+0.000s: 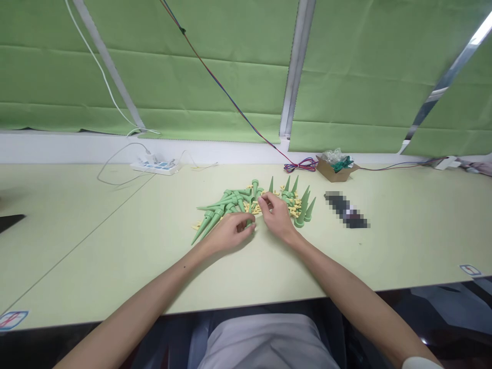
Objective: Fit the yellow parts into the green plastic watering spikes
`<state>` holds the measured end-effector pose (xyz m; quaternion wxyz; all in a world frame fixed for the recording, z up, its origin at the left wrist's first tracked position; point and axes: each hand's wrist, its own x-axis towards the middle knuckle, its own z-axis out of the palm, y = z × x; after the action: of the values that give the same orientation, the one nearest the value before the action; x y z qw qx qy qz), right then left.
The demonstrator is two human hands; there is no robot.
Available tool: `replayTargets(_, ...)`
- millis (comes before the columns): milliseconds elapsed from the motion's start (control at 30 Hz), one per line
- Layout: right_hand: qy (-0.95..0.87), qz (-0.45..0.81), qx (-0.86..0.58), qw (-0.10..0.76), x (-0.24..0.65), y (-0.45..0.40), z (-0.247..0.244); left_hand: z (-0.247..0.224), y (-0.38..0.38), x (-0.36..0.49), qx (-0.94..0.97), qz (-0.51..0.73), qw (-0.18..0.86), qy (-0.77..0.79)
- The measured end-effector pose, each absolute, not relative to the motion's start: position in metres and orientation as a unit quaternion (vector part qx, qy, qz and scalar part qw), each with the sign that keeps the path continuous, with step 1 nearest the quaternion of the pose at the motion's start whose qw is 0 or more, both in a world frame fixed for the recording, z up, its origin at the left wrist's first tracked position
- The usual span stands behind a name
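My left hand [232, 230] is curled round a green plastic spike [249, 221], whose lower part the fingers hide. Close beside it, my right hand [277, 216] has thumb and fingertips pinched together; whatever small piece lies between them is too small to make out. A pile of green cone-shaped spikes with collars [207, 221] lies to the left of and behind my left hand. Small yellow plastic pieces [294, 207] are heaped behind and to the right of my right hand. Several green spikes [303, 207] stand point-up at the right end of the heap.
A small cardboard box [336, 175] with clear and green plastic stands at the back right, by a coiled red-blue cable [302, 165]. A blurred dark object [346, 209] lies to the right. A white power strip [156, 166] sits at the back left.
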<state>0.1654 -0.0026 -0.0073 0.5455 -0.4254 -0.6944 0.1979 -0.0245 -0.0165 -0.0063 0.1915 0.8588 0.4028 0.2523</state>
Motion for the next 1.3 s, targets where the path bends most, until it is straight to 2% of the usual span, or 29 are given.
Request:
replayTargets(133, -0.692, 0.194, -0.420, 0.554, 0.165, -0.003, -0.006, -0.004, -0.016, -0.024, 0.834, 0.303, 0.212, 0.410)
replayTargets(433, -0.686, 0.204, -0.418, 0.559, 0.164, -0.004, -0.005, 0.005, -0.017, -0.022, 0.703, 0.417, 0.388, 0.427)
replayTargets(633, -0.700, 0.206, -0.417, 0.542, 0.163, -0.006, -0.005, 0.000, -0.010, -0.025, 0.656, 0.455, 0.434, 0.417)
replayTargets(1300, -0.742, 0.209, -0.401, 0.494, 0.162, -0.007, -0.009, -0.001, -0.011, -0.024, 0.631, 0.461, 0.465, 0.416)
